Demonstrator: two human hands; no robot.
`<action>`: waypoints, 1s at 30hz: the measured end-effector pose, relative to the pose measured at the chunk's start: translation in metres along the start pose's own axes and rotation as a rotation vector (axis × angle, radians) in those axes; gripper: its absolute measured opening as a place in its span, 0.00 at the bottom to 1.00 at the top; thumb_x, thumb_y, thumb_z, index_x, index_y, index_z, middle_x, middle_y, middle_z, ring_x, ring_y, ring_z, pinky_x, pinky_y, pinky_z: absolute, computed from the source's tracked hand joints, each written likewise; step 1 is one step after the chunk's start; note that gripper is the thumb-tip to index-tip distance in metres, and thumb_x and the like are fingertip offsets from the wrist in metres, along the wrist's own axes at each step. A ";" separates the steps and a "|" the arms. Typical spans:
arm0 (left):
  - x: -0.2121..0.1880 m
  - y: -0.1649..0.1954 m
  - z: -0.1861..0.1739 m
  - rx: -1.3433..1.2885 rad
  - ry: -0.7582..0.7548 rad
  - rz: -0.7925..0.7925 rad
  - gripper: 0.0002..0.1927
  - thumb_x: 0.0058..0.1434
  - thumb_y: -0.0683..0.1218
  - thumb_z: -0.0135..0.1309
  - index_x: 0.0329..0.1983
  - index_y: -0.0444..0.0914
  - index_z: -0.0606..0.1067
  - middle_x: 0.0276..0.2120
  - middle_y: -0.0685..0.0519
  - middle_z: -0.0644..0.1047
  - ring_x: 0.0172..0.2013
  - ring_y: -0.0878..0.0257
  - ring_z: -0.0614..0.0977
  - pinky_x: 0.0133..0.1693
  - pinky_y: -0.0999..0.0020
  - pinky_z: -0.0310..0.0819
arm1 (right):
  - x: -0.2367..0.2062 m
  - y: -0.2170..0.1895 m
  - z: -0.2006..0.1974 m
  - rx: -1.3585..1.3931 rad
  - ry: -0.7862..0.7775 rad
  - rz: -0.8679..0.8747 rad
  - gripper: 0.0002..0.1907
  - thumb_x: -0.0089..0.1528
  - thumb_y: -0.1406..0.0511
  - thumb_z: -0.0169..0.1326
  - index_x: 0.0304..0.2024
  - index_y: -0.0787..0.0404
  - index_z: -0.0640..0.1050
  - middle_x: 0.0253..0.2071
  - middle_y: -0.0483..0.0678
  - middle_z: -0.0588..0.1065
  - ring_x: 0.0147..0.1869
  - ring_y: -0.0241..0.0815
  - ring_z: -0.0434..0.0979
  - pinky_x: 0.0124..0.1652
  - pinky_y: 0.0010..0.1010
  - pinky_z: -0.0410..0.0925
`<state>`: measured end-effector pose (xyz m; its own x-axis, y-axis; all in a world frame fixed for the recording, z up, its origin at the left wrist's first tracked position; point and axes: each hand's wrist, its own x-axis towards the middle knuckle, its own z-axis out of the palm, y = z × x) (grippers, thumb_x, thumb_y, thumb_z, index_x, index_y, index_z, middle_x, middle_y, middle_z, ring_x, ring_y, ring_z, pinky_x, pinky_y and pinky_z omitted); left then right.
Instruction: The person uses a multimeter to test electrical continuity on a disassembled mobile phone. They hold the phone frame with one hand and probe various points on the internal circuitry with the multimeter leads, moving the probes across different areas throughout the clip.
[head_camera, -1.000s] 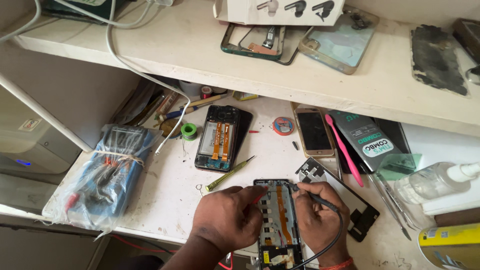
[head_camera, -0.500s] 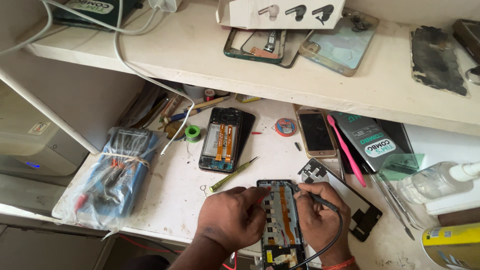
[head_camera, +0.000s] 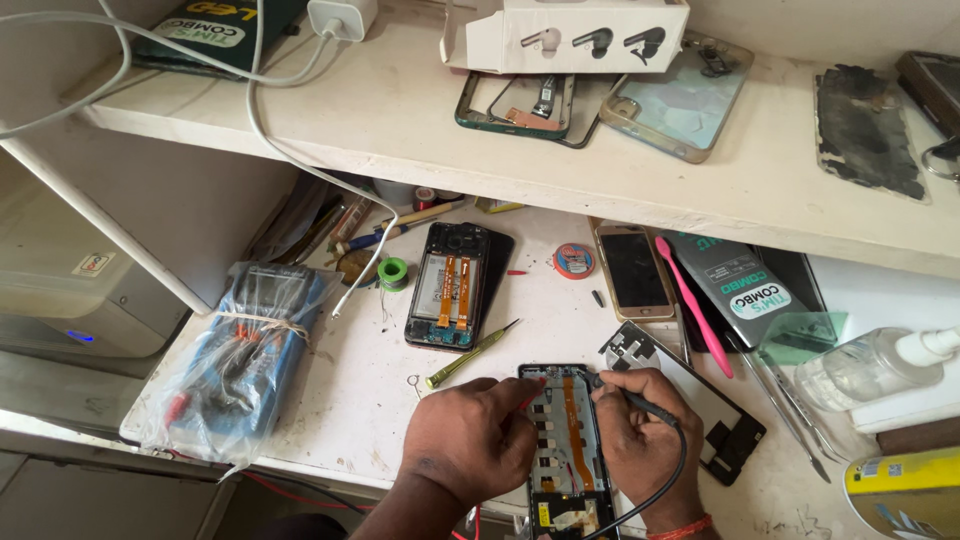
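Note:
An opened phone (head_camera: 565, 445) with an orange flex cable lies at the near edge of the white bench (head_camera: 345, 400). My left hand (head_camera: 470, 440) rests on its left side, fingers curled over the edge; a red lead runs under it. My right hand (head_camera: 640, 440) grips a black probe (head_camera: 625, 395) with a black cable, its tip touching the phone's top right corner. A green-handled screwdriver (head_camera: 470, 355) lies just above my left hand.
A second opened phone (head_camera: 450, 285) lies further back, with a green solder spool (head_camera: 393, 272), a gold phone (head_camera: 634, 270) and a pink tool (head_camera: 693, 305). A bagged multimeter (head_camera: 235, 365) sits left. A clear bottle (head_camera: 870, 365) stands right. A shelf (head_camera: 420, 120) above holds phone frames.
The view has shifted slightly, bringing the bench a little lower in the frame. Both hands stay on the opened phone with the probe at its top right corner.

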<state>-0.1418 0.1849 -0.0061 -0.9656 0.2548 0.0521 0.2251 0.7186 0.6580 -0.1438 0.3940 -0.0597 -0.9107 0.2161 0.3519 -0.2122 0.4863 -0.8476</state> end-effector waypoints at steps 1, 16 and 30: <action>0.000 0.001 -0.001 0.006 -0.007 -0.002 0.21 0.54 0.50 0.51 0.51 0.49 0.81 0.32 0.49 0.83 0.31 0.50 0.85 0.38 0.56 0.79 | 0.000 0.000 0.000 0.016 -0.001 -0.010 0.07 0.59 0.74 0.55 0.39 0.66 0.81 0.30 0.52 0.83 0.25 0.32 0.80 0.22 0.22 0.70; -0.002 0.003 0.003 0.005 0.031 0.024 0.20 0.55 0.50 0.50 0.50 0.48 0.82 0.31 0.50 0.83 0.29 0.52 0.85 0.37 0.57 0.80 | -0.006 0.001 -0.004 0.068 0.041 -0.010 0.06 0.62 0.75 0.55 0.41 0.68 0.80 0.33 0.54 0.83 0.30 0.36 0.77 0.27 0.25 0.71; -0.005 0.005 0.003 0.002 0.045 0.015 0.20 0.54 0.50 0.51 0.50 0.50 0.82 0.31 0.50 0.83 0.30 0.51 0.85 0.37 0.56 0.79 | -0.005 -0.002 -0.004 0.073 0.007 -0.023 0.06 0.60 0.74 0.56 0.39 0.67 0.80 0.32 0.52 0.83 0.31 0.32 0.80 0.29 0.22 0.72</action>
<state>-0.1353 0.1890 -0.0059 -0.9669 0.2363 0.0961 0.2401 0.7162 0.6553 -0.1371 0.3958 -0.0585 -0.9031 0.2114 0.3739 -0.2582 0.4285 -0.8659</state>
